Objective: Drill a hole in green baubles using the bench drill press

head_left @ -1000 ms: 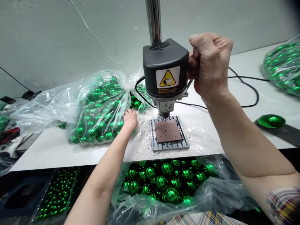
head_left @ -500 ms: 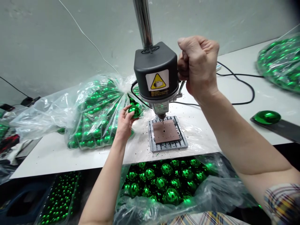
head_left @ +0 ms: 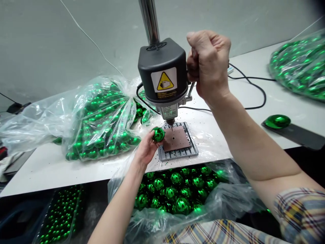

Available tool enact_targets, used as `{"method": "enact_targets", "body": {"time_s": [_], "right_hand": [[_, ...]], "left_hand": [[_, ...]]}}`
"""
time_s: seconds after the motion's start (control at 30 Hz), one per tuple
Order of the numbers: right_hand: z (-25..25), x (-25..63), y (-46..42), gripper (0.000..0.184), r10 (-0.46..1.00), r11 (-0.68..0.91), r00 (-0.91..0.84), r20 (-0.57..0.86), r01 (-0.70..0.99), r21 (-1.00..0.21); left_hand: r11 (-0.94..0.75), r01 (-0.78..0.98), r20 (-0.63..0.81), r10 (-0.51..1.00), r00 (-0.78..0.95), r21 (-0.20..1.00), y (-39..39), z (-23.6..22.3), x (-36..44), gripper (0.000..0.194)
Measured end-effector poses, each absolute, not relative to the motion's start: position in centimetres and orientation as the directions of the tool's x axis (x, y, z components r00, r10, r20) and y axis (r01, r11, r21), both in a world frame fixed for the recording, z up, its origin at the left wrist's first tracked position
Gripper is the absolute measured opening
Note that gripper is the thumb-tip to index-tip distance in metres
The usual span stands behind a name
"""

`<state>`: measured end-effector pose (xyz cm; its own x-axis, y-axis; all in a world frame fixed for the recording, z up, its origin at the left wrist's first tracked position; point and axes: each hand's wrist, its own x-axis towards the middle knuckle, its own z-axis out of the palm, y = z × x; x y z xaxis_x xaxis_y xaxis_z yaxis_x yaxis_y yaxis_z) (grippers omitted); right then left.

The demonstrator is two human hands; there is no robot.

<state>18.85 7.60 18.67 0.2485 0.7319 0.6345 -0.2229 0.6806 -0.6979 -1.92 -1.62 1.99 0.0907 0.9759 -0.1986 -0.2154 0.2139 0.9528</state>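
A shiny green ball rests in the fingers of my left hand, at the left edge of the drill press's base plate. On that grey slotted plate lies a brown square board with a small dark hole, and dark specks are scattered around it. Above the board stands the black drill press head, its bit pointing down, with a yellow warning label on its front. My right hand is closed in a fist around the press's feed lever; the grip itself is hidden by the fingers.
A tied clear bag of green balls lies on the white table to the left. Below the table edge is an open bag of green balls. Another full bag sits at right, near a green ball on a grey strip.
My left hand has carried the green ball right and down, from beside the tied bag to the edge of the base plate. My right hand stays on the lever; the whole view has shifted slightly.
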Motion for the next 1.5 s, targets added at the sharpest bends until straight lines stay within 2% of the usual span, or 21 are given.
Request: {"method": "enact_targets", "body": {"time_s": [0.1,0.17,0.37,0.53,0.73,1.0,1.17,1.3,1.4,1.5], "right_hand": [[18.8,18.7,7.5,0.046,0.723,0.689,0.282,0.631,-0.226,-0.688],[18.9,18.6,7.5,0.044,0.708,0.705,0.299,0.640,-0.233,-0.670],[18.8,18.5,8.1,0.046,0.694,0.719,0.280,0.663,-0.218,-0.660],[19.4,18.3,7.4,0.049,0.738,0.667,0.297,0.606,-0.186,-0.721],[19.6,18.2,5.9,0.050,0.735,0.672,0.301,0.608,-0.199,-0.714],[19.7,18.3,6.2,0.052,0.737,0.674,0.297,0.607,-0.275,-0.685],[19.7,18.2,6.1,0.053,0.735,0.676,0.300,0.608,-0.249,-0.694],[19.9,18.2,5.9,0.054,0.770,0.632,0.298,0.565,-0.229,-0.740],[19.9,18.2,6.0,0.054,0.747,0.663,0.291,0.598,-0.258,-0.703],[19.8,18.2,6.3,0.055,0.739,0.673,0.297,0.605,-0.269,-0.689]], "left_hand": [[0.108,-0.100,-0.109,0.994,0.001,0.989,-1.8,0.9,-1.1,0.056],[0.082,-0.055,-0.084,0.996,-0.023,0.995,-1.8,0.2,-0.6,0.055],[0.087,0.083,-0.089,0.996,0.029,0.993,-1.2,-0.5,0.2,0.050],[0.051,0.183,-0.064,0.996,0.067,0.982,-0.9,-0.7,0.8,0.051],[-0.139,0.427,0.116,0.990,0.081,0.893,-0.5,-0.4,1.9,0.045],[-0.091,0.382,0.113,0.993,-0.037,0.920,-0.9,-0.6,3.4,0.035],[-0.027,0.333,0.027,1.000,0.005,0.942,-0.2,-0.8,2.4,0.042],[-0.141,0.417,0.119,0.990,0.077,0.898,-1.6,-0.6,0.9,0.042],[-0.206,0.510,0.193,0.978,0.079,0.835,-3.4,-0.9,0.1,0.038],[-0.287,0.612,0.328,0.943,0.047,0.737,-4.0,-1.4,0.4,0.053]]}}
